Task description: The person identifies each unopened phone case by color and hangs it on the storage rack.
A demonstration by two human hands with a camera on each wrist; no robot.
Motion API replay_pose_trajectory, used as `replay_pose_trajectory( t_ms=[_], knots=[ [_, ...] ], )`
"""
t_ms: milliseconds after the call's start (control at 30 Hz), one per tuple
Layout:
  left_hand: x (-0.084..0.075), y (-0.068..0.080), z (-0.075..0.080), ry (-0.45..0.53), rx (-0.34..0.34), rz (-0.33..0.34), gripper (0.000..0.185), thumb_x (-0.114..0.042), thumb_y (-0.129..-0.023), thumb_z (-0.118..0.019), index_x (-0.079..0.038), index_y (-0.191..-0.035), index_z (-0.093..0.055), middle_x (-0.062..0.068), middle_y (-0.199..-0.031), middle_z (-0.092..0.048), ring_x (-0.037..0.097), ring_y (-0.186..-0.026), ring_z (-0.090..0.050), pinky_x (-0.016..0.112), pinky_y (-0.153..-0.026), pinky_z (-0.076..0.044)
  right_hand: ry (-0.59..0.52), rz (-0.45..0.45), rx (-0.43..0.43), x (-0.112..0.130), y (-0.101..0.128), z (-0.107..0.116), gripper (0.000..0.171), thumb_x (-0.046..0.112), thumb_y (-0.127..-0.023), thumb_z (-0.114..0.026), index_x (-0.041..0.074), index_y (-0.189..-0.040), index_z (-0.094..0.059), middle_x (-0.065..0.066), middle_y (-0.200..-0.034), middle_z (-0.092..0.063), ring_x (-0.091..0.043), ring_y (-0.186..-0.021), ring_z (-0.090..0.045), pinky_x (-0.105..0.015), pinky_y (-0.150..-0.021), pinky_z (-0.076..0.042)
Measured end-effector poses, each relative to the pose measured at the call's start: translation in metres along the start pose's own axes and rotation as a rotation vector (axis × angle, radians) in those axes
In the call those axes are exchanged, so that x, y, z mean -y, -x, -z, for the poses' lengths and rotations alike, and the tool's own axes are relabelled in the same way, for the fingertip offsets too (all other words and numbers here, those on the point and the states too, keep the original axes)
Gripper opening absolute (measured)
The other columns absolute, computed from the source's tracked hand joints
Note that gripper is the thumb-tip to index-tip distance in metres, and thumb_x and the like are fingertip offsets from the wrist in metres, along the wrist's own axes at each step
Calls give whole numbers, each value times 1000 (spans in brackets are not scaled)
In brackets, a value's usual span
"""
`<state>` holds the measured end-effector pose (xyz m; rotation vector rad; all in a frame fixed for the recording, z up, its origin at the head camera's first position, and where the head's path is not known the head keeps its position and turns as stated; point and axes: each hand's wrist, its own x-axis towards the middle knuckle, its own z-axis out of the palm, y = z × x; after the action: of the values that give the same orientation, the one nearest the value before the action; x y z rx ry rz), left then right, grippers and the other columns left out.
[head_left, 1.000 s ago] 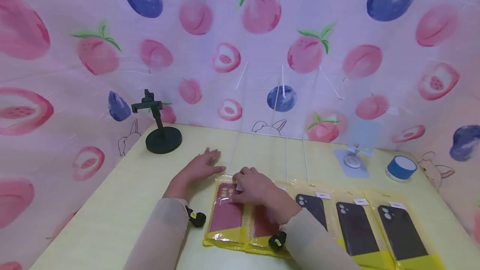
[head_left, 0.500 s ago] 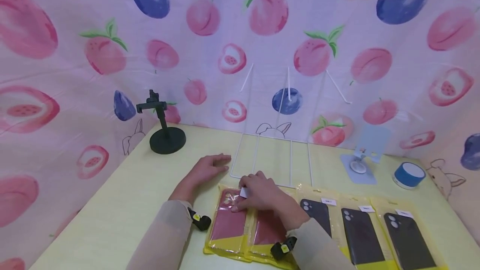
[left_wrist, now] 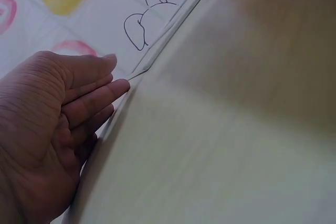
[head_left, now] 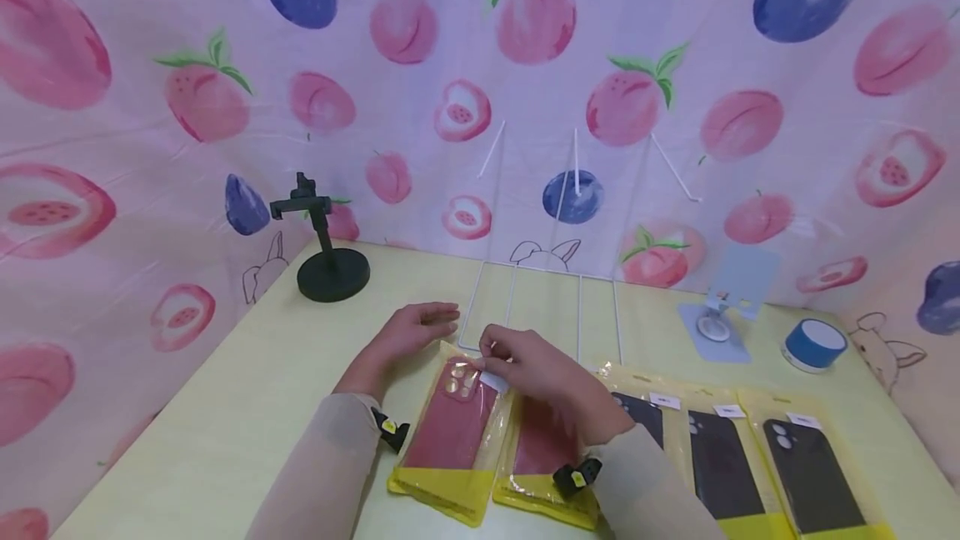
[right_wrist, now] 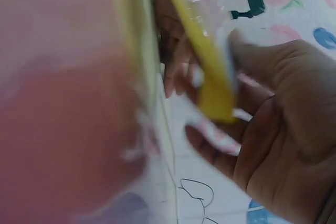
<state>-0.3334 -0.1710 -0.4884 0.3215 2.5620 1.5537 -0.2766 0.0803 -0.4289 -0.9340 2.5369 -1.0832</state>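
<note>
Right hand (head_left: 536, 373) lifting a red case pack (head_left: 450, 440) by its top edge.
Fingers pinched the pack's top, far end tilted up, near end on the table (head_left: 225, 432). Left hand (head_left: 408, 332) lay flat, fingers straight, holding nothing, just left of the pinch. Likely pick-up step; next needs a clean lift off the second red pack (head_left: 542, 465).

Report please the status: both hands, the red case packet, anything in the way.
Left hand flat on table, open. Right hand pinches top edge of red case packet, lifting it. White wire rack stands just behind; second red packet alongside.
</note>
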Motion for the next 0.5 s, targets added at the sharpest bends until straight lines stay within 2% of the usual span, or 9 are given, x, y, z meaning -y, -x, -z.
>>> replay_pose_trajectory(
  t_ms=[100,200,267,333,400,500],
  knots=[
    [2,2,-3,44,19,63,51,-26,-90,-74,-24,-139,-62,-8,-134,-64,22,-135,-51,52,-116,-32,-261,-21,-22,6,3,8,16,32,-98,-66,20,-103,-56,-1,-95,-72,-22,-86,-68,-34,-75,-58],
    [3,5,-7,36,34,88,61,-36,-81,-82,-30,-138,-63,-9,-138,-61,24,-135,-49,56,-115,-32,-441,-30,-20,11,7,18,23,29,-96,-70,14,-108,-57,-9,-100,-72,-27,-89,-69,-38,-77,-60],
    [3,5,-9,-30,37,64,67,-51,-76,-83,-34,-138,-62,-7,-144,-56,26,-139,-45,56,-115,-33,-520,-31,8,13,10,25,24,23,-95,-71,10,-110,-57,-12,-103,-71,-28,-90,-69,-39,-79,-60],
    [2,4,-11,-103,34,21,69,-56,-76,-81,-34,-139,-62,-4,-150,-51,27,-141,-43,55,-114,-34,-580,-30,34,15,13,32,25,17,-94,-72,8,-112,-57,-15,-104,-71,-29,-92,-69,-39,-80,-60],
    [1,3,-12,-152,28,-12,65,-56,-81,-77,-33,-140,-61,-4,-153,-48,25,-142,-42,52,-115,-35,-634,-18,29,19,16,39,30,12,-93,-71,7,-118,-56,-16,-107,-71,-31,-92,-69,-41,-80,-61],
    [2,0,-12,-234,5,-92,47,-44,-89,-72,-22,-130,-69,1,-135,-64,23,-127,-56,47,-109,-43,-695,-2,-55,26,18,45,39,14,-92,-74,10,-126,-55,-16,-104,-73,-30,-90,-71,-40,-80,-60]
  ],
)
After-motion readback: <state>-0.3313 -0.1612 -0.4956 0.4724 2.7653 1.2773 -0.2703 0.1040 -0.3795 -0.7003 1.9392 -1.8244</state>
